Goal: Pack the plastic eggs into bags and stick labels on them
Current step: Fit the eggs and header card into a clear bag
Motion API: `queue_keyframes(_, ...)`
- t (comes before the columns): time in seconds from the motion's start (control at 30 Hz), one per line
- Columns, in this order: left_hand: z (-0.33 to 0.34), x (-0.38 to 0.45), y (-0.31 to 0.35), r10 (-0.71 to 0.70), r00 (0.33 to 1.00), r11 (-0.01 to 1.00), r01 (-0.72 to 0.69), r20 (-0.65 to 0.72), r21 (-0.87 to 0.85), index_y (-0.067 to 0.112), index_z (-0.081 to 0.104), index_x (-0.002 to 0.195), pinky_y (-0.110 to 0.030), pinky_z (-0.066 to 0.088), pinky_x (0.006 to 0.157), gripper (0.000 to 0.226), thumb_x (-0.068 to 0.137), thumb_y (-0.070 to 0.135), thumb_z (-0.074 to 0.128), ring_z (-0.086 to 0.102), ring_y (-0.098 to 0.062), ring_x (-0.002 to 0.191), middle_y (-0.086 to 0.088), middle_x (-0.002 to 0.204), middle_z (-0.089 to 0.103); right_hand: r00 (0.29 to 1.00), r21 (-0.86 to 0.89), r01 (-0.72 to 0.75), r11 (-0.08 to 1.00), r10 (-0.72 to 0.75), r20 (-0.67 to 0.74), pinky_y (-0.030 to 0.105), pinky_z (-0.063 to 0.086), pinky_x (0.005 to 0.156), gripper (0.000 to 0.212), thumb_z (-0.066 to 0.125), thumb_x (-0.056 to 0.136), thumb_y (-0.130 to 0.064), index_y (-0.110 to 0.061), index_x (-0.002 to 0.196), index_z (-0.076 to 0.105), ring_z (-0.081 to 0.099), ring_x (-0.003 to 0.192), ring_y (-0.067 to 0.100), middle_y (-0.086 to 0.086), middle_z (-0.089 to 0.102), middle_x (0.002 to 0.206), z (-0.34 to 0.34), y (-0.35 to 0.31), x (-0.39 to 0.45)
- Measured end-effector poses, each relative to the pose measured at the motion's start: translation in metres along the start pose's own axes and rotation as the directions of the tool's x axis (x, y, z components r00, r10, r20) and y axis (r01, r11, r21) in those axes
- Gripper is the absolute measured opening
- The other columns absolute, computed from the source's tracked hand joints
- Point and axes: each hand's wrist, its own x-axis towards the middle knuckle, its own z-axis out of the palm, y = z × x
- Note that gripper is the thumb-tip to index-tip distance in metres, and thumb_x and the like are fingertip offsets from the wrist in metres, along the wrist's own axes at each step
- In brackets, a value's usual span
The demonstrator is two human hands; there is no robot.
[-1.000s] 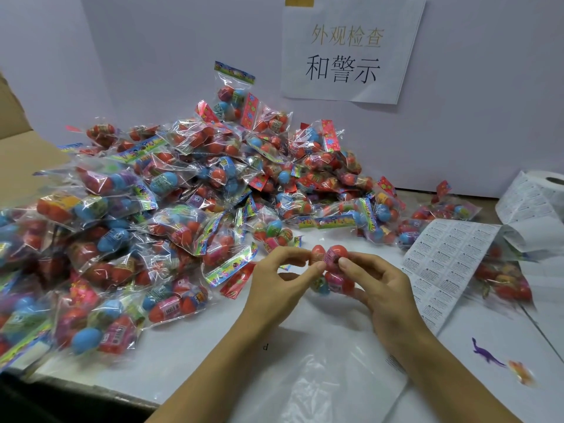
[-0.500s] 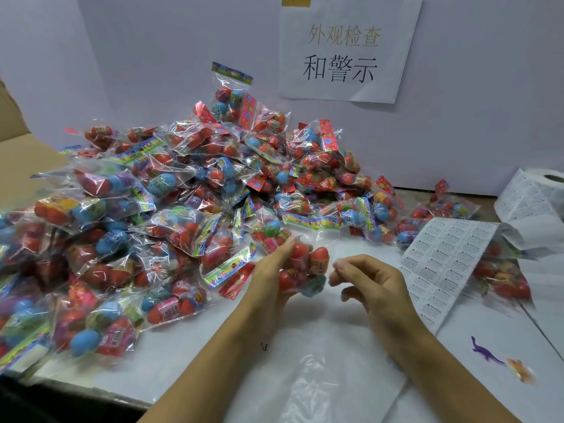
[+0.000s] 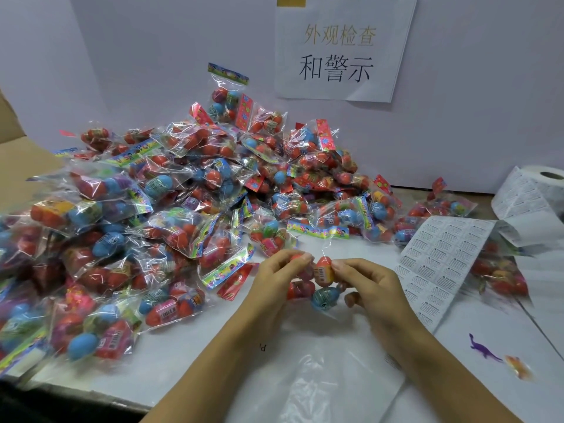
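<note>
A clear bag of plastic eggs [image 3: 317,282], with red, orange and teal eggs inside, is held just above the white table between both hands. My left hand [image 3: 274,279] grips its left side, fingers curled over the top. My right hand [image 3: 372,288] pinches its right side at the orange egg. A sheet of small white labels [image 3: 439,264] lies flat just right of my right hand, running back to a label roll [image 3: 540,184].
A big heap of packed egg bags [image 3: 183,203] covers the table's left and back. More bags [image 3: 500,276] lie under the label strip at right. A clear plastic bag [image 3: 320,383] lies near the front edge. A purple toy dinosaur [image 3: 483,349] and an orange toy [image 3: 518,367] sit at right.
Half a second ago only my left hand held the bag, with my right hand off it. Now my right hand has come back onto the bag's right side.
</note>
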Motion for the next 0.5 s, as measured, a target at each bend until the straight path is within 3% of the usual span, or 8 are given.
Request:
queue_keyframes(0.13, -0.0012, -0.0025, 0.0033, -0.011, 1.000, 0.999, 0.012, 0.024, -0.036, 0.009, 0.078, 0.095, -0.036, 0.060, 0.068, 0.013, 0.091, 0.020, 0.073, 0.066, -0.032, 0.091, -0.014, 0.088, 0.067, 0.999, 0.008, 0.017, 1.000, -0.017, -0.034, 0.020, 0.042, 0.052, 0.012, 0.071, 0.090, -0.019, -0.020, 0.086, 0.082, 0.057, 0.066, 0.006, 0.000, 0.072, 0.077, -0.0022, 0.0009, 0.0013)
queue_keyframes(0.2, -0.0022, -0.0031, 0.0041, 0.004, 1.000, 1.000, -0.004, 0.021, -0.013, 0.010, 0.080, 0.096, -0.039, 0.060, 0.071, 0.011, 0.091, 0.016, 0.071, 0.067, -0.029, 0.090, -0.017, 0.088, 0.070, 0.999, 0.010, 0.019, 1.000, -0.018, -0.030, 0.021, 0.043, 0.053, 0.015, 0.072, 0.086, -0.034, -0.023, 0.089, 0.081, 0.059, 0.070, 0.006, -0.001, 0.073, 0.079, -0.0014, -0.0004, 0.0003)
queue_keyframes(0.27, -0.0030, -0.0035, 0.0035, 0.013, 1.000, 1.000, -0.013, 0.021, -0.002, 0.009, 0.080, 0.096, -0.044, 0.060, 0.076, 0.011, 0.092, 0.012, 0.070, 0.068, -0.036, 0.093, -0.027, 0.096, 0.071, 1.000, -0.021, 0.025, 0.999, -0.025, -0.006, 0.021, 0.044, 0.054, 0.028, 0.072, 0.076, -0.047, -0.027, 0.092, 0.081, 0.062, 0.073, 0.006, -0.002, 0.075, 0.083, 0.0000, -0.0013, -0.0012)
queue_keyframes(0.43, -0.0026, -0.0048, 0.0049, -0.004, 0.999, 1.000, 0.004, 0.038, 0.001, 0.007, 0.081, 0.094, -0.051, 0.059, 0.082, 0.012, 0.090, 0.011, 0.070, 0.069, -0.046, 0.099, -0.029, 0.100, 0.073, 0.999, -0.038, 0.025, 0.999, -0.026, -0.025, 0.025, 0.047, 0.060, 0.017, 0.076, 0.078, -0.038, -0.028, 0.090, 0.083, 0.064, 0.076, 0.011, 0.000, 0.078, 0.087, -0.0017, -0.0004, -0.0002)
queue_keyframes(0.5, -0.0029, -0.0038, 0.0049, -0.015, 0.999, 1.000, 0.015, 0.043, 0.010, 0.007, 0.081, 0.094, -0.053, 0.059, 0.086, 0.013, 0.089, 0.012, 0.070, 0.070, -0.043, 0.104, -0.028, 0.101, 0.073, 0.999, -0.036, 0.020, 0.999, -0.021, -0.032, 0.025, 0.047, 0.061, 0.024, 0.076, 0.074, -0.042, -0.026, 0.091, 0.083, 0.062, 0.077, 0.014, 0.001, 0.078, 0.088, -0.0025, 0.0001, 0.0007)
